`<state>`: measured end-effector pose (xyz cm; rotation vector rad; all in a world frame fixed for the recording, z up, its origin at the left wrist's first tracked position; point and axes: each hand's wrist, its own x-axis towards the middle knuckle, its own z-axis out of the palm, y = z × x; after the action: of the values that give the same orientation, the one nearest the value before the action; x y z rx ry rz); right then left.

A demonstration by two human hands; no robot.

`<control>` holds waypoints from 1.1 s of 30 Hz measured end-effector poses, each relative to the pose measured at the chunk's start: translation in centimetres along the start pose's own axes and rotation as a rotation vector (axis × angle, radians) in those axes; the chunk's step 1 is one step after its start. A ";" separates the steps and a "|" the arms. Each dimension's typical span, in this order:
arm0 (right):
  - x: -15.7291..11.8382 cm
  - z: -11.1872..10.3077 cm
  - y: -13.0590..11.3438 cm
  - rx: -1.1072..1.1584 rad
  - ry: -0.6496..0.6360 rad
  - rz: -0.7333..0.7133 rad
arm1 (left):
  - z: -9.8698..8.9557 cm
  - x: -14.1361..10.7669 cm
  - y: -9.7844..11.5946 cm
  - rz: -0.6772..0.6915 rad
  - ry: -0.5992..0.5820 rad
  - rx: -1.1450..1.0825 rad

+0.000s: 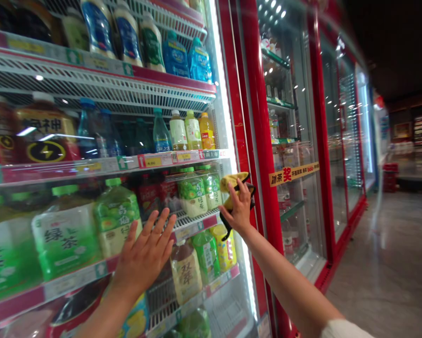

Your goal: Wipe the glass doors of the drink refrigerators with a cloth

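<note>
Before me stands a lit drinks cooler with a glass front [182, 188], which shows streaks of reflected light. My right hand [241, 210] presses a yellow cloth [232, 180] with black edging against the glass, close to the door's right edge. Part of the cloth is hidden under the fingers, and a dark strip of it hangs below them. Lower and to the left, my left hand [144, 256] is held flat with fingers spread and nothing in it. It appears to lean on the glass, in front of the green tea bottles [117, 211].
Shelves [91, 65] behind the glass carry rows of bottles. A red frame [262, 141] borders the cooler on the right. Beyond it is another glass-door cooler with a yellow sticker strip [294, 173]. A shiny floor [390, 263] runs along the right side.
</note>
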<state>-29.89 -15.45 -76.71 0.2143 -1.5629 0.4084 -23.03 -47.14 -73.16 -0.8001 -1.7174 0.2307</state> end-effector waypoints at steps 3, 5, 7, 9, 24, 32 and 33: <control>-5.1 -1.6 1.6 -0.041 -0.145 -0.305 | 0.1 0.0 0.0 0.001 0.004 -0.003; -6.1 -1.9 3.2 -0.047 -0.098 -0.287 | 0.1 0.1 0.0 0.002 0.006 0.003; -4.3 -1.3 3.7 -0.019 0.036 -0.101 | 0.0 0.1 0.0 0.002 0.004 0.007; -1.0 -0.1 2.4 0.024 0.191 0.106 | -0.1 0.1 0.1 0.002 0.000 0.012; -0.1 0.3 -4.2 0.075 0.172 0.054 | -4.0 -3.2 -1.4 0.082 -0.036 0.131; -3.7 0.7 -12.9 0.157 0.009 -0.217 | -5.6 -6.0 -2.2 -0.042 -0.063 0.163; -4.8 0.0 -12.4 0.154 -0.013 -0.288 | -5.8 -6.4 -2.4 -0.040 -0.071 0.169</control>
<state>-24.98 -27.39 -80.00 0.5551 -1.4871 0.3007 -18.00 -54.35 -75.08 -0.6394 -1.7531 0.3754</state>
